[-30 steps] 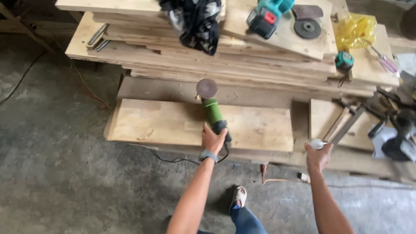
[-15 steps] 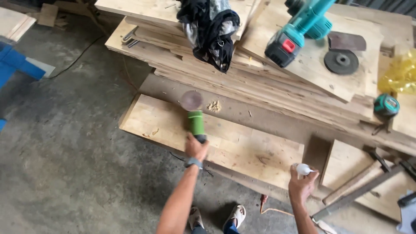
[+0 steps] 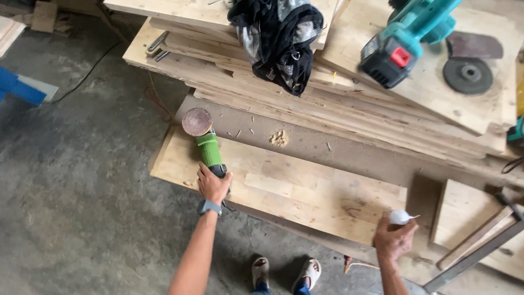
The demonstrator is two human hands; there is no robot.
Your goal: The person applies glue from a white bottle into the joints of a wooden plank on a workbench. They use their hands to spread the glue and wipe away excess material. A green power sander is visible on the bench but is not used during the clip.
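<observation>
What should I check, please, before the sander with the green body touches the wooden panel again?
1. Left hand grips the green sander: ok.
2. Sanding disc off the wooden panel, past its far left corner: ok.
3. Right hand holds a small white bottle at the panel's near edge, away from the disc: ok.
4. Feet in open sandals under the edge: not ok.
5. Disc spinning or stopped: cannot tell.
6. Panel clamped: cannot tell.
</observation>
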